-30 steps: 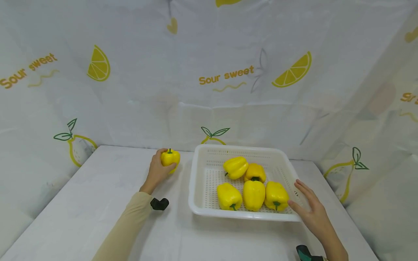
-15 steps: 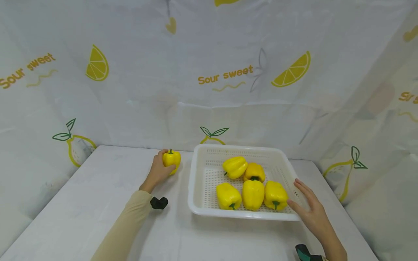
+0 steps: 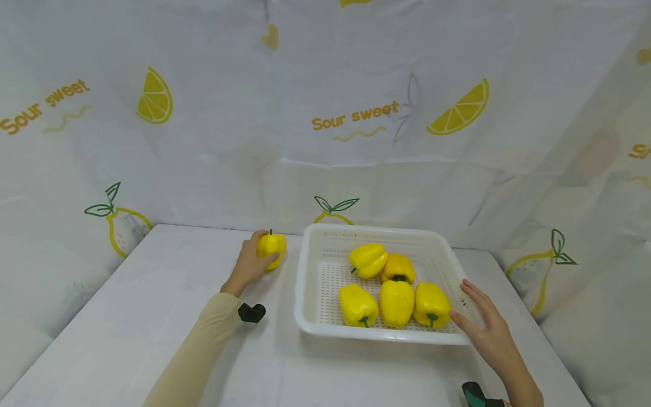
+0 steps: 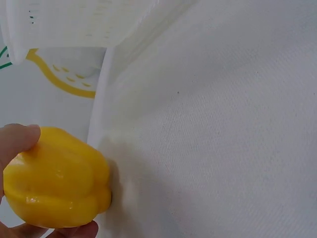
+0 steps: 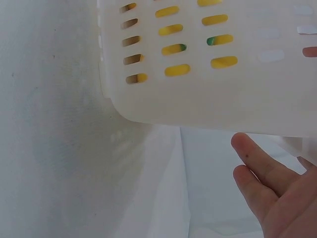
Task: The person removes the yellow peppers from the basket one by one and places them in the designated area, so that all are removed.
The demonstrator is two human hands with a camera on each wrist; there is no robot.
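My left hand [image 3: 250, 261] grips a yellow bell pepper [image 3: 273, 249] at the left of the basket in the head view. Its green stem points up. In the left wrist view, the thumb lies on one side of this bell pepper [image 4: 59, 181] and fingertips show on the other; it sits at the white table surface. At the basket's right side, my right hand [image 3: 490, 333] holds the white plastic basket [image 3: 378, 334], thumb over the rim and fingers outside. The right wrist view shows two fairly straight fingers [image 5: 262, 166] beside the basket wall [image 5: 198, 101].
Several yellow bell peppers [image 3: 396, 304] lie inside the basket, mostly toward its middle and right. A white cloth-covered table [image 3: 127, 316] carries everything. Behind it hangs a white curtain [image 3: 229, 113] printed with lemons. Black wrist mounts [image 3: 251, 312] stick out beside the arms.
The left hand and its bell pepper have shifted slightly right, toward the basket. The right hand and the basket stay nearly in place; the head view has shifted a little.
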